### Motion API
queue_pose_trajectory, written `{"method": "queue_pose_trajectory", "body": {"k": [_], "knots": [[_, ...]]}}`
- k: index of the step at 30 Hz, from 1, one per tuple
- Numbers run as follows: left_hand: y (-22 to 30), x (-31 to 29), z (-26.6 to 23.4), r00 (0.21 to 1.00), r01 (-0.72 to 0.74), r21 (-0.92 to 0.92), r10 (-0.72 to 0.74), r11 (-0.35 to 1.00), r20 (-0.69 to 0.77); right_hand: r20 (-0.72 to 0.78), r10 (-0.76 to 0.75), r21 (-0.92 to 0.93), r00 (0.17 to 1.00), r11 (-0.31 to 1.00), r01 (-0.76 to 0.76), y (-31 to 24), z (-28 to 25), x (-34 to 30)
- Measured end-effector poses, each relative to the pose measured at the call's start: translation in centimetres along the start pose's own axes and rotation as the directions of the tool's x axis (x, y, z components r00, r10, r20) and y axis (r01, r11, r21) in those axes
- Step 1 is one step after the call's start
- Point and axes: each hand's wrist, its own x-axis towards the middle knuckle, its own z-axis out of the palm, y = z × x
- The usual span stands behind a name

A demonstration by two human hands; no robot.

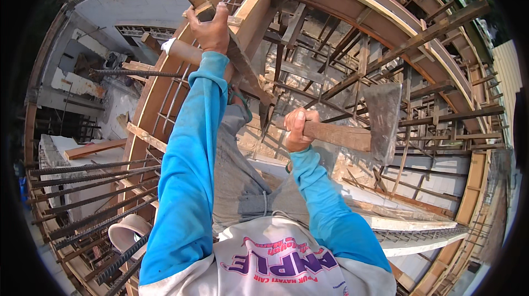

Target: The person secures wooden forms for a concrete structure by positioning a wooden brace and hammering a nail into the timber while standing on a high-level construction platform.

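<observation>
My left hand (210, 30), at the upper left, is closed around a rough wooden board (242, 67) that slants down to the right across the formwork. A short block of wood (199, 1) sticks up beyond its fingers. Near the middle, my right hand (300, 129) grips the wooden handle of a hatchet (344, 135). Its broad, dark steel head (383, 122) points right, apart from the board. Just under my left wrist lies a tan rounded shape with a white end (182, 50); I cannot tell what it is.
Several ribbed steel bars (99, 180) jut in from the left, near a pale bucket-like object (129, 235). Wooden formwork with a steel cage (173, 97) runs beside my left arm. Below on the right is a lattice of timber props (352, 64). My sandalled foot (238, 100) is beneath the board.
</observation>
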Motion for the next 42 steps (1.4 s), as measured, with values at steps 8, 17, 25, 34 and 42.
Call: {"method": "queue_pose_trajectory", "body": {"k": [8,17,25,34,42], "knots": [[-0.8,0.5,-2.2,1.000,-0.009,0.063,0.009,0.998,0.001,0.064,0.861,-0.858,0.504,0.305,-0.413,9.3,-10.7,-8.2],[0.1,0.3,-2.9,1.000,0.030,-0.014,-0.030,0.999,0.003,0.045,0.971,-0.824,0.235,0.169,-0.542,7.8,-11.8,-3.7],[0.9,-0.9,0.1,0.996,-0.081,0.101,0.084,0.992,-0.026,-0.173,0.709,-0.938,0.683,0.093,-0.335,5.8,-7.5,-8.0],[0.2,0.5,-2.4,1.000,0.000,-0.022,0.000,1.000,0.003,0.063,0.842,-0.958,0.536,0.202,-0.205,7.6,-12.3,-2.1],[0.4,-0.9,-1.7,0.991,-0.131,0.037,0.131,0.991,0.009,0.069,0.812,-0.958,0.579,0.216,-0.189,5.0,-7.2,-5.4]]}}
